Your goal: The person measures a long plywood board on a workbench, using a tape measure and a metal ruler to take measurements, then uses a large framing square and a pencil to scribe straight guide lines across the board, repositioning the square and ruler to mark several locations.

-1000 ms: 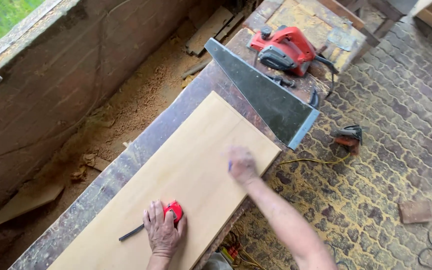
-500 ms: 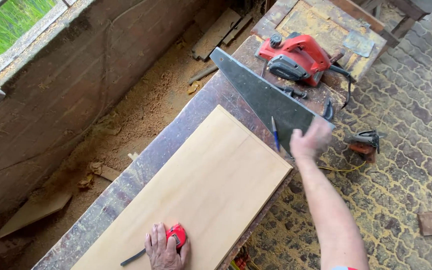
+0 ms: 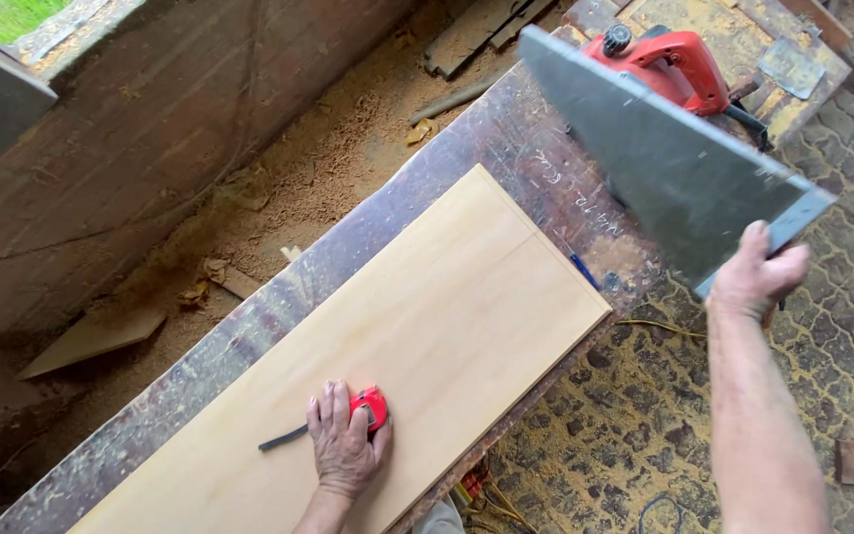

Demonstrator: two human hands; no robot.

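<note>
The left hand (image 3: 341, 447) lies flat on the pale board (image 3: 368, 366), palm down over a red tape measure (image 3: 372, 406), fingers spread and not closed round it; a dark strip, likely the tape's end or a pencil, sticks out to the left. The board lies along a worn bench (image 3: 506, 148), its far right corner at the bench edge. The right hand (image 3: 755, 277) is clamped on the near corner of a large grey metal square (image 3: 669, 163), fingers wrapped over the edge, and holds it tilted in the air above the right end of the bench, clear of the board. A blue pencil (image 3: 583, 271) lies on the bench just beyond the board's end, and a red power planer (image 3: 666, 64) sits farther off, partly hidden behind the square. The square is gripped only at one corner, so its weight could twist it out of the fingers, and it could drop onto the board and dent the soft face or knock the pencil off. The board overhangs little, but a push from the left hand could slide it. Cables (image 3: 486, 489) on the paved floor (image 3: 842, 396) near the feet could catch a step.
</note>
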